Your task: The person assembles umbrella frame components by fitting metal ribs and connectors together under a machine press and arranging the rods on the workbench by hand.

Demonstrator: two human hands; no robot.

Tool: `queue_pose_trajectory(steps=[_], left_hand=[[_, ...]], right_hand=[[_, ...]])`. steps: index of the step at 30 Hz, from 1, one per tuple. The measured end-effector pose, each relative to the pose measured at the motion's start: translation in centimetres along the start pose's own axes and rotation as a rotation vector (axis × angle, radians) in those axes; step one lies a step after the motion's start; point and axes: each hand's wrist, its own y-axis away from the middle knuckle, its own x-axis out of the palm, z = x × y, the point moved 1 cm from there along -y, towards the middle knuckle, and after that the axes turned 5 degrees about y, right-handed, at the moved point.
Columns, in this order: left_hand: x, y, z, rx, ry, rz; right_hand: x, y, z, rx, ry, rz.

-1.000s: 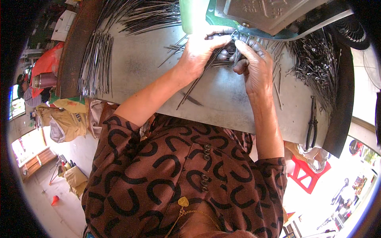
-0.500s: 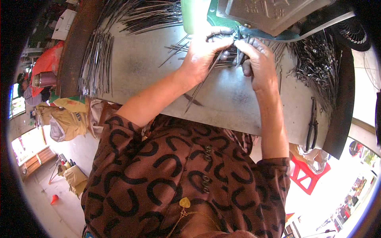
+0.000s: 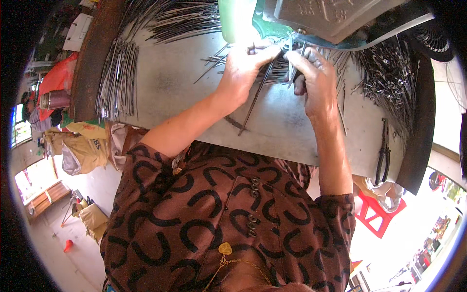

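Observation:
Just under the bright lamp, my left hand [image 3: 243, 68] pinches a thin dark metal rod [image 3: 255, 100], whose free end slants down toward the table's near edge. Facing it is my right hand [image 3: 315, 73], its fingers closed around a slim, flat metal piece [image 3: 291, 61] that stands nearly upright; its exact kind I cannot make out. My fingertips are close together at a green machine [image 3: 270, 22], where glare blurs the details. Loose thin rods [image 3: 276, 76] lie on the metal table [image 3: 180, 73] behind and between my hands.
Bundles of thin rods lie at the far left [image 3: 185, 22] and left [image 3: 119, 80]. A heap of shiny, bent metal pieces [image 3: 389, 78] covers the right side, with pliers [image 3: 384, 153] near the right edge. A brown metal cover [image 3: 335, 17] overhangs my right hand.
My left hand has shifted slightly left and back from my right fingers. The rod's lower end has swung a little right. My right hand keeps its grip nearly in place.

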Motion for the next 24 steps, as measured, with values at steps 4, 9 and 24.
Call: queue_pose_trajectory(steps=[4, 9, 24], left_hand=[[0.2, -0.6, -0.1, 0.107, 0.108, 0.034], [0.3, -1.1, 0.8, 0.124, 0.065, 0.042], [1.0, -0.7, 0.3, 0.081, 0.094, 0.016]], right_hand=[[0.7, 1.5, -0.3, 0.053, 0.106, -0.015], [0.6, 1.8, -0.8, -0.037, 0.139, -0.089], [1.2, 1.4, -1.8, -0.134, 0.158, -0.130]])
